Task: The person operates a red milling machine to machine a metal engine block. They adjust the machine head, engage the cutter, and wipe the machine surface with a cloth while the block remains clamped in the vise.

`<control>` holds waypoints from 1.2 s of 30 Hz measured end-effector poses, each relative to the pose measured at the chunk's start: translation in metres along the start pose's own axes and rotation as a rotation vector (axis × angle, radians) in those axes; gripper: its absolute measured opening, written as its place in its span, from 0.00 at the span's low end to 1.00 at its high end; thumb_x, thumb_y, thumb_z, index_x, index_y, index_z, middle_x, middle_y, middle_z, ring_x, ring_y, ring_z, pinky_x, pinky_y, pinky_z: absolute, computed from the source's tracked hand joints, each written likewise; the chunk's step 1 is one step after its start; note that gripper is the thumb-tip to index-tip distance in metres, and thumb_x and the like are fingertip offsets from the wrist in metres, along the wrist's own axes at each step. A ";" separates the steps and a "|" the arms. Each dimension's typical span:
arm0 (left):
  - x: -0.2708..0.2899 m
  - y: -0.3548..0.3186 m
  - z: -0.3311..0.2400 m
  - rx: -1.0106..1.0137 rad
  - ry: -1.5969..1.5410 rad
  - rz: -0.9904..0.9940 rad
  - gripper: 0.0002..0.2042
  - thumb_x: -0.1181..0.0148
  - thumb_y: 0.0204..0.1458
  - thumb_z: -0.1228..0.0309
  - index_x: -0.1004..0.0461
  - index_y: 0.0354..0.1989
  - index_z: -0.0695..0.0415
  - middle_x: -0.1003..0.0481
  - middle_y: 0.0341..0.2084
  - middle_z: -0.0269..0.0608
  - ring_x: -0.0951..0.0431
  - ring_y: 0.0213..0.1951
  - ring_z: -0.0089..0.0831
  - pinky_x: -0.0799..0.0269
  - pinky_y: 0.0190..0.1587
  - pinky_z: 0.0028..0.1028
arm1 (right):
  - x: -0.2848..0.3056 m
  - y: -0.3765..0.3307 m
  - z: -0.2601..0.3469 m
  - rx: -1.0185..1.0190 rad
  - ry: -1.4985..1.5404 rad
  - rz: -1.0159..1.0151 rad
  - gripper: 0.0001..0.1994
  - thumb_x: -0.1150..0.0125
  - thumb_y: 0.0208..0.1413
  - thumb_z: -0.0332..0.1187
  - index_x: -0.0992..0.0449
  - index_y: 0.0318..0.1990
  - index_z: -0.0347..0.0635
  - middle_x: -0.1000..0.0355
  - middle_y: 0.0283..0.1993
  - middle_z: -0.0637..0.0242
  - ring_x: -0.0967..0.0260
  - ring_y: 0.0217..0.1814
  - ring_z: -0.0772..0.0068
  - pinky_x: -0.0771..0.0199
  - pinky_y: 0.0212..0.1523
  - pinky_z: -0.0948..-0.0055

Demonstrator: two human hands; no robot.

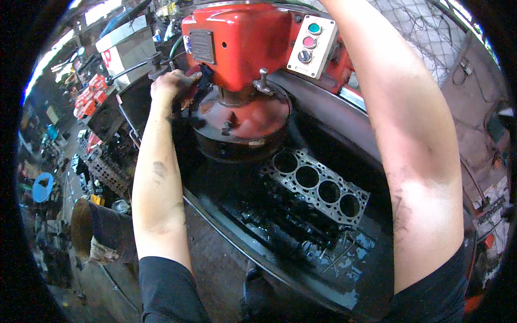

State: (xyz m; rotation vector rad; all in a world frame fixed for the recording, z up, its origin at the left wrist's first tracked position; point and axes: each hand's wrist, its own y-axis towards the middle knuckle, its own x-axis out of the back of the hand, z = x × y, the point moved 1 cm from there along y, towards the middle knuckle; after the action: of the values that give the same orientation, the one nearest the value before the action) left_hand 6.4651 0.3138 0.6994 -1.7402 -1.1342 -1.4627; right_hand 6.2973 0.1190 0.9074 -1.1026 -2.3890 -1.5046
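Note:
My left hand (173, 85) is closed on a dark rag (203, 79), dark blue and reddish, at the lower left side of a red machine head (237, 43). My right arm reaches up past the top edge, so the right hand is out of sight beyond the control box (312, 47), which has a green button, a red button and a dark knob. Under the head sits a wide round wheel cover (242, 116) with a dark lower rim. Just right of it an engine block (319, 187) lies with its bright, bored top face upward in the dark, wet machine bed.
The bed's metal rim (231, 242) curves along the near side. A rusty drum (89, 231) stands at the left, with a blue round basin (43, 187) and many metal parts on the floor. Orange-red parts (92, 97) are heaped farther back.

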 end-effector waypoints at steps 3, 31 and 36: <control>-0.001 -0.010 -0.013 0.014 0.070 -0.026 0.37 0.56 0.49 0.29 0.22 0.48 0.49 0.22 0.47 0.45 0.23 0.51 0.42 0.29 0.52 0.36 | 0.013 -0.009 -0.004 -0.125 0.137 0.103 0.20 0.69 0.68 0.50 0.33 0.61 0.67 0.21 0.40 0.58 0.24 0.40 0.50 0.36 0.52 0.48; -0.028 -0.182 -0.131 -0.103 0.058 -0.202 0.39 0.53 0.45 0.27 0.21 0.45 0.52 0.21 0.43 0.50 0.22 0.49 0.47 0.27 0.50 0.41 | 0.175 -0.171 -0.081 -0.452 0.558 -0.007 0.38 0.60 0.57 0.69 0.18 0.33 0.40 0.23 0.25 0.53 0.23 0.35 0.54 0.27 0.46 0.59; -0.023 -0.230 -0.168 -0.055 0.023 -0.127 0.34 0.53 0.48 0.30 0.17 0.36 0.50 0.19 0.38 0.46 0.20 0.46 0.43 0.26 0.49 0.37 | 0.196 -0.204 -0.099 -0.377 0.455 -0.176 0.39 0.60 0.56 0.70 0.19 0.36 0.37 0.23 0.31 0.47 0.24 0.40 0.48 0.28 0.49 0.56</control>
State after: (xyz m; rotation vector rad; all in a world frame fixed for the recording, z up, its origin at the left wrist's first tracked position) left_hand 6.1832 0.2705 0.6947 -1.7108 -1.2232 -1.5994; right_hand 5.9994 0.0891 0.8942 -0.5179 -1.9801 -2.0597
